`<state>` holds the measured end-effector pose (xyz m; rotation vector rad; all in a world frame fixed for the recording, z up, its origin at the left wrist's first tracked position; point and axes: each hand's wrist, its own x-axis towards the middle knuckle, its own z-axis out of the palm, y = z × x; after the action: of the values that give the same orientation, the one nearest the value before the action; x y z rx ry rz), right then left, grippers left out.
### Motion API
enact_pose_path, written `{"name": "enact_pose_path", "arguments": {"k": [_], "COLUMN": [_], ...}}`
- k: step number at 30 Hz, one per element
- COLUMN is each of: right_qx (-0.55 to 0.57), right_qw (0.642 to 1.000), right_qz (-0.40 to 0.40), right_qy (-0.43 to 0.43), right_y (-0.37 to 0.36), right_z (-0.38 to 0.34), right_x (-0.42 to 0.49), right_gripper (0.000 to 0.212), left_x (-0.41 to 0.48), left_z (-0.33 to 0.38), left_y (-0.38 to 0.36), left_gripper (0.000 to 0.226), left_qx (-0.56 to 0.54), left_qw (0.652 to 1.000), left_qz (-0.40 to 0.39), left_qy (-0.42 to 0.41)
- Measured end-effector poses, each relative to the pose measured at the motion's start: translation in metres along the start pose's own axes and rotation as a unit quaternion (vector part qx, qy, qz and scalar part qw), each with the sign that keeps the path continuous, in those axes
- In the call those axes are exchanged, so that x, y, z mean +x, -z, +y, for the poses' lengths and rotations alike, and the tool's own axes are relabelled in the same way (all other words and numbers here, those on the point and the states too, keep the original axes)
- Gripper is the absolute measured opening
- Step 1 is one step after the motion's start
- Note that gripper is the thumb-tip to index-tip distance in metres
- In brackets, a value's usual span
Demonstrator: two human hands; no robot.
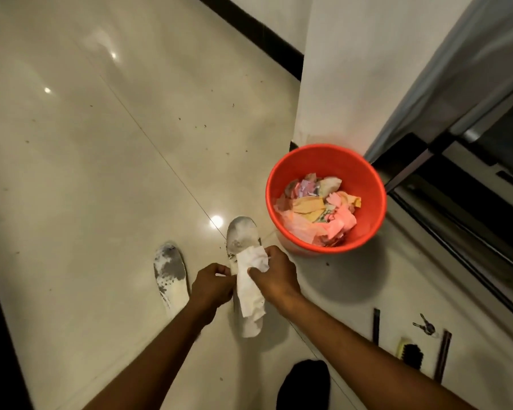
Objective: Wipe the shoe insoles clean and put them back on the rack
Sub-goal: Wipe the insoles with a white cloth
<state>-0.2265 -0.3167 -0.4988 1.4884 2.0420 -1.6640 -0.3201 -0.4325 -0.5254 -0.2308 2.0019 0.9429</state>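
My left hand (212,284) is curled, its fingers (221,270) closed on the left edge of one white insole (242,235), about halfway along its length. My right hand (274,275) is closed too, thumb and fingertips bunching a white paper wipe (249,287) against the top of that insole. The loose end of the wipe hangs down over the heel half and hides much of it. The toe end points away from me and shows grey, grimy patches. I cannot tell whether this insole lies on the floor (101,173) or is lifted a little off it.

The second insole (171,276) lies flat on the pale glossy tiles just to the left of my left hand, apart from the first one — its toe half is blotched dark grey and its heel half is mostly white.

A red bucket (323,161) stands on the floor just beyond my right hand, near the toe of the insole I hold and beside the foot of a white wall (353,69). Crumpled pink and yellowish paper scraps (320,208) lie inside it. To my right a small brush (410,353) with dark bristles, a bunch of keys (425,325) and two narrow dark strips (376,324) lie on the floor. My foot in a black sock (304,383) shows at the bottom edge, between my forearms.
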Motion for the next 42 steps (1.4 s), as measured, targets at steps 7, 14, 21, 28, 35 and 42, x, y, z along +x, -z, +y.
{"name": "enact_pose_path", "arguments": {"k": [7, 14, 21, 28, 35, 42], "right_qx": [0.009, -0.015, -0.057, -0.064, -0.077, -0.163], "right_qw": [0.976, 0.906, 0.831, 0.761, 0.673, 0.589], "right_qz": [0.106, 0.272, 0.378, 0.477, 0.582, 0.645], "right_qy": [0.188, 0.324, 0.403, 0.435, 0.449, 0.459], "right_y": [0.051, 0.154, 0.233, 0.301, 0.346, 0.380], "right_z": [-0.125, -0.255, -0.305, -0.315, -0.308, -0.295], "right_x": [-0.072, -0.203, -0.367, -0.509, -0.631, -0.732], "right_gripper": [0.047, 0.017, 0.027, 0.032, 0.026, 0.019], "left_x": [-0.129, -0.294, -0.466, -0.622, -0.742, -0.827], "left_z": [0.110, 0.222, 0.274, 0.281, 0.270, 0.252], "left_y": [0.069, 0.099, 0.102, 0.094, 0.090, 0.106], "left_gripper": [0.025, 0.024, 0.024, 0.034, 0.040, 0.052], "left_qx": [-0.051, -0.095, -0.116, -0.102, -0.098, -0.080], "left_qw": [0.983, 0.924, 0.855, 0.784, 0.721, 0.675], "left_qz": [-0.083, -0.163, -0.212, -0.258, -0.308, -0.362], "left_qy": [-0.154, -0.334, -0.459, -0.555, -0.613, -0.638]}}
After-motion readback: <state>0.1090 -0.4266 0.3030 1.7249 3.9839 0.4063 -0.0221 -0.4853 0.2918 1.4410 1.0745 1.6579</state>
